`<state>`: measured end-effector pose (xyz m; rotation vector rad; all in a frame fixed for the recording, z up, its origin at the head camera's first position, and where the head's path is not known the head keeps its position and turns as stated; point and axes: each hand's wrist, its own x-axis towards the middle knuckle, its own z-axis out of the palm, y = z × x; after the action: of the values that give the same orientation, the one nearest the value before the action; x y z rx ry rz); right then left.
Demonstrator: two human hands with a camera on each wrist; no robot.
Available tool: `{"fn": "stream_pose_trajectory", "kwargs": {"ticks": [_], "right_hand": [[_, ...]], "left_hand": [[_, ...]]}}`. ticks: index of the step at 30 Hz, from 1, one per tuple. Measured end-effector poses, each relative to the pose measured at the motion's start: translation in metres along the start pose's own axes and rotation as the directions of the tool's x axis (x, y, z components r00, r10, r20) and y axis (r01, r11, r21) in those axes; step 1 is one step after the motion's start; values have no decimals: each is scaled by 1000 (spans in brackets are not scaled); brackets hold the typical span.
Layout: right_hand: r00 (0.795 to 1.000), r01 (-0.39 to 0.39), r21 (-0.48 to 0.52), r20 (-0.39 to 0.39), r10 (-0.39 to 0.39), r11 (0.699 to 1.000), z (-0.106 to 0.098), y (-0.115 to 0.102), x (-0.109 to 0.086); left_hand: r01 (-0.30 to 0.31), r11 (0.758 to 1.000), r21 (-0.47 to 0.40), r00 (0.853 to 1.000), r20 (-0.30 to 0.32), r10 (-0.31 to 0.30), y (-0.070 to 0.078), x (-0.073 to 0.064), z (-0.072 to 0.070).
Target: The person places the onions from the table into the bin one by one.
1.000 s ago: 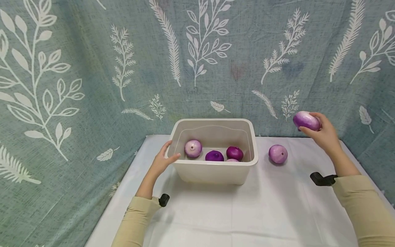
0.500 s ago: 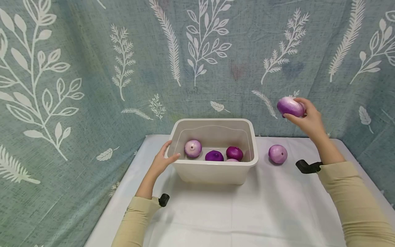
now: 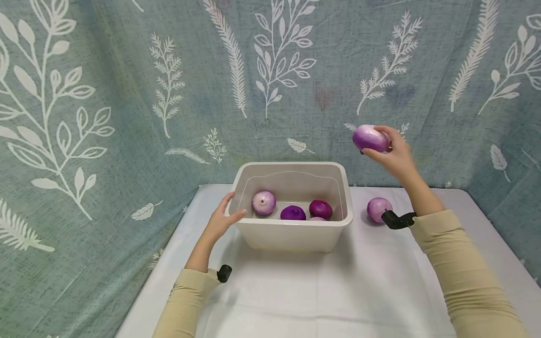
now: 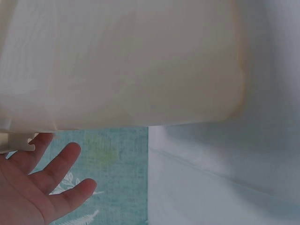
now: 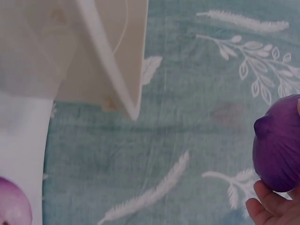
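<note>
My right hand [image 3: 397, 152] grips a purple-and-white onion [image 3: 370, 139] between thumb and fingers, raised in front of the curtain, above and right of the bin. In the right wrist view, the dark stem end of the onion [image 5: 279, 145] points left. My left hand [image 3: 220, 220] holds the front left corner of the beige plastic bin [image 3: 291, 234], its thumb over the rim. Its other fingers [image 4: 56, 173] spread loosely under the rim in the left wrist view. Inside the bin lie several onions, among them a pale one [image 3: 264, 203] and dark purple ones [image 3: 293, 213].
Another onion [image 3: 378, 209] sits on the white tablecloth [image 3: 321, 291] to the right of the bin, beneath the right forearm. Behind and to the left hangs a blue-green curtain [image 3: 236, 136] with white leaf prints. Black wrist cameras are strapped at both sleeves.
My right hand has carried the onion leftward and a little upward, closer to the bin. The left hand, the bin and the other onions have stayed where they were.
</note>
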<state>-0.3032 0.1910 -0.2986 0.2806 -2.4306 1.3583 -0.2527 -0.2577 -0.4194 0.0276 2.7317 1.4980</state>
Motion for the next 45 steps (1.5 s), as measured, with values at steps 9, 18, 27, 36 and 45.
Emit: {"fn": "stream_pose_trajectory", "kwargs": {"ticks": [9,18,27,36,45], "right_hand": [[997,63,55,29,-65,996,21,-13,8],[985,85,87,146,-97,993,49,-27,13],[955,183,70,225,-194,981,61,-42,9],[957,167,66,231,-178,984,54,-27,8],[970,89,41,223,-96,995,37,-2,0]], "left_hand": [[-5,1000,-7,1000,4,5,0,0,0],[-6,1000,-13,1000,3,6,1,-1,0],[-15,1000,-8,1000,3,15,2,-1,1],[-15,1000,-1,1000,0,15,2,0,1],[-13,1000,-1,1000,0,13,0,-1,0]]}}
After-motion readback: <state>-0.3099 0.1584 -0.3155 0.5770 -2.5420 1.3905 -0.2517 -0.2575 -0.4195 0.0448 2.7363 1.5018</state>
